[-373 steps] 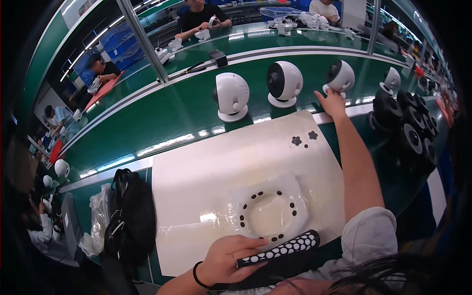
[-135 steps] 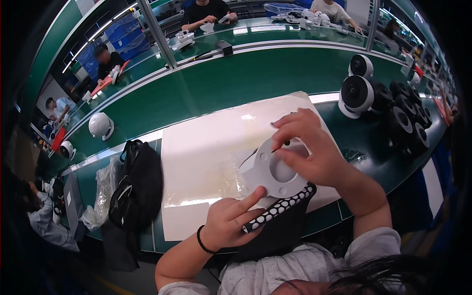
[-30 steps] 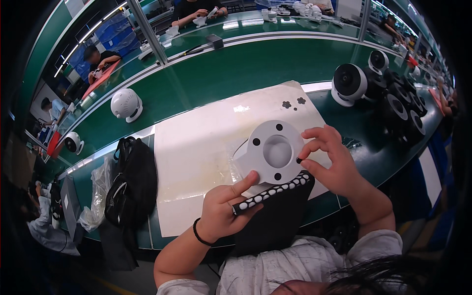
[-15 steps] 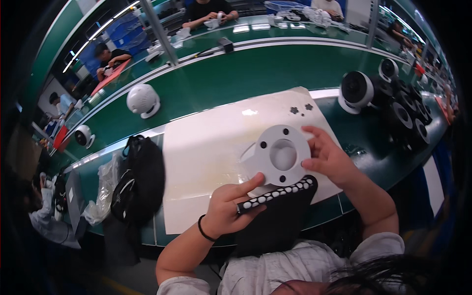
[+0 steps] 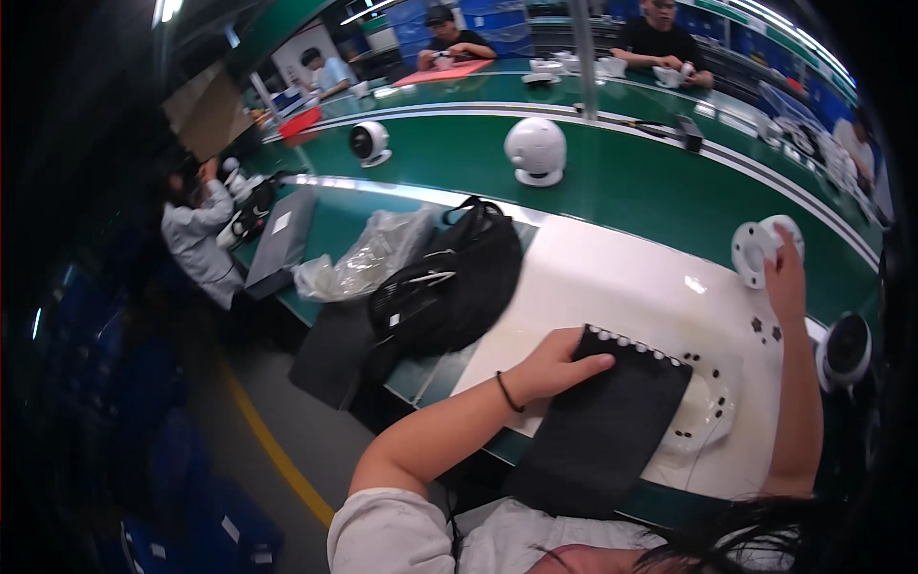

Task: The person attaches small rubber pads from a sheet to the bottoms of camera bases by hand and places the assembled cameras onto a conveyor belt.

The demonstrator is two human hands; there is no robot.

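Holding a white device (image 5: 749, 241) in the curled fingers of the right hand (image 5: 786, 279), its ring base left of the fingertips, dark flower-shaped pieces (image 5: 775, 334) nearer the body than them, left hand (image 5: 562, 368) gripping a black sheet (image 5: 612, 421) under its thumb, white mat (image 5: 598, 273) beyond those fingers.

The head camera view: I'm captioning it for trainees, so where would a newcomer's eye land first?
Probably on the white device in the right hand, at the right of the view, its ring-shaped base showing. Next, the black sheet in the left hand, lower centre, with white dots along its top edge. A ball-shaped white device stands on the green surface, upper centre.
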